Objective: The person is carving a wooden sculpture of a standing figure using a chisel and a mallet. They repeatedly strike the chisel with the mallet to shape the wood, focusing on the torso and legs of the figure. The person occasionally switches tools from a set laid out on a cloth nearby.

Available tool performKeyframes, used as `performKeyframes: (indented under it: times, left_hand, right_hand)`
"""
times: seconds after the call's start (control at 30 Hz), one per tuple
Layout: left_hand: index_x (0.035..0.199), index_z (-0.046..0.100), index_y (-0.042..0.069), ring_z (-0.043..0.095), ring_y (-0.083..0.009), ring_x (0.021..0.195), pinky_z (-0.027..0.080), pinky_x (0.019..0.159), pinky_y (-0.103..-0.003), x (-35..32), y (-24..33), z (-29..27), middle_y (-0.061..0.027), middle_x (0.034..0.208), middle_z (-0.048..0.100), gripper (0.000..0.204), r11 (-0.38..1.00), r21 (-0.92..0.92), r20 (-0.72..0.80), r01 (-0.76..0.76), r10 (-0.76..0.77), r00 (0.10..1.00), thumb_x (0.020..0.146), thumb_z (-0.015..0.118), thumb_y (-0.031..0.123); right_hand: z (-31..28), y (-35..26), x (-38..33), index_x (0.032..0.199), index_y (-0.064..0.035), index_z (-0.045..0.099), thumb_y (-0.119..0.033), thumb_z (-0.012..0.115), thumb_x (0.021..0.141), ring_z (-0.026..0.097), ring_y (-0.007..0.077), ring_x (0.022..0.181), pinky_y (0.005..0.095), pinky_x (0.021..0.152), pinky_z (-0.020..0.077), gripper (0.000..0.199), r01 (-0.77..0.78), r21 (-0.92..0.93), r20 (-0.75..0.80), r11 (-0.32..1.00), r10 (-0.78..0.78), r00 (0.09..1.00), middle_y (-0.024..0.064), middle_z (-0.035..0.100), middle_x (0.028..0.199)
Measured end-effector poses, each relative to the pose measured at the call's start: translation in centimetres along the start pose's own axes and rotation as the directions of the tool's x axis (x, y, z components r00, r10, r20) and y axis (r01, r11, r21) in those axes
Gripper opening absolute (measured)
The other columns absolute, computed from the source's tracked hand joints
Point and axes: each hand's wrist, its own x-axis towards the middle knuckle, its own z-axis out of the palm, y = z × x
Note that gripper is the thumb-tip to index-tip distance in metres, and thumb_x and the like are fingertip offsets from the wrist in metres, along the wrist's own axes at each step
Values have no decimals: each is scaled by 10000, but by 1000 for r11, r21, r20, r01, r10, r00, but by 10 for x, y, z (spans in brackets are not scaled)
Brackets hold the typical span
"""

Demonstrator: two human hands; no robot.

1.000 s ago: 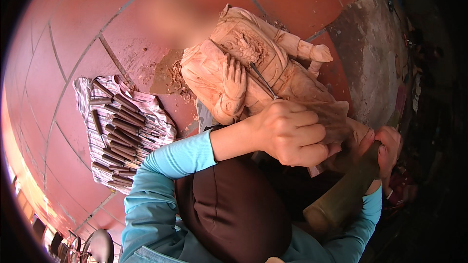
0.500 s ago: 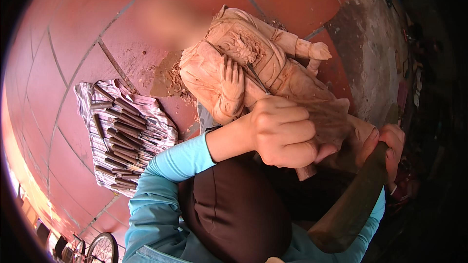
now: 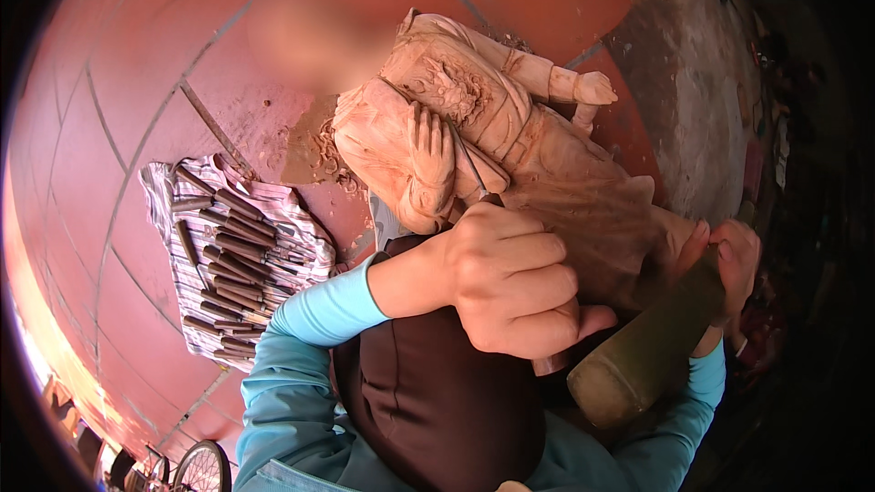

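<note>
Right hand [image 3: 725,260] at four o'clock, fingers wrapped tight round a wooden mallet [image 3: 643,360]. Left hand [image 3: 515,282], dead centre, fisted closed on a thin chisel [image 3: 467,162], blade running up toward twelve onto the wooden statue [image 3: 492,118]. Out at nine, a striped cloth [image 3: 301,237] on the red tiled floor [image 3: 137,55], carving tools [image 3: 223,255] lying across it

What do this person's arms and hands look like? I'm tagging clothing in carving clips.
Both forearms wear close-fitting light blue-teal long sleeves that end at the wrists. The left hand and right hand are bare: no gloves, rings or watch show. No markings show on the sleeves.
</note>
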Motion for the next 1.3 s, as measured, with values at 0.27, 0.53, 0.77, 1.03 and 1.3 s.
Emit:
performKeyframes:
  times: [0.27, 0.53, 0.77, 1.03, 1.3]
  left_hand:
    - [551, 367, 121, 308, -86, 397, 176, 364, -233, -3, -13, 12, 41, 506, 306, 381, 1000, 11, -32, -13, 13, 999, 742, 693, 74]
    - [531, 355, 126, 350, -103, 403, 227, 347, -236, -3, -14, 9, 39, 514, 310, 415, 999, 48, -28, 0, 1, 1000, 679, 740, 81]
    - [534, 332, 110, 308, -117, 396, 197, 354, -252, -11, -14, -6, 25, 514, 304, 414, 991, -128, -126, 43, -59, 990, 732, 690, 44]
    - [554, 353, 98, 313, -133, 398, 198, 362, -264, -12, -16, -16, 15, 519, 298, 386, 981, -191, -132, 30, -56, 990, 723, 691, 18]
    - [558, 366, 91, 333, -138, 400, 218, 360, -262, -13, -14, -19, 15, 519, 311, 354, 979, -190, -221, 81, -123, 968, 730, 667, 17]
  right_hand:
    - [0, -1, -1, 1118, -54, 433, 147, 639, 715, 559, 302, 645, 399, 559, 454, 495, -30, 57, 4, 998, 30, 1000, 149, 545, 842]
    - [-2, -4, 0, 1135, -93, 422, 147, 632, 718, 560, 291, 649, 394, 563, 450, 525, -38, 85, 0, 996, 38, 999, 139, 536, 854]
    - [-10, -16, 12, 1195, -108, 391, 147, 610, 734, 544, 294, 664, 410, 564, 440, 570, 39, 39, 76, 998, -42, 996, 138, 535, 876]
    - [-9, -21, 12, 1108, -142, 474, 130, 606, 735, 558, 292, 701, 416, 576, 434, 480, 31, 84, -9, 996, -30, 1000, 119, 551, 916]
    - [-20, -28, 40, 1114, -114, 467, 147, 645, 699, 566, 287, 695, 408, 571, 437, 522, 119, -88, 186, 989, -101, 977, 114, 553, 891]
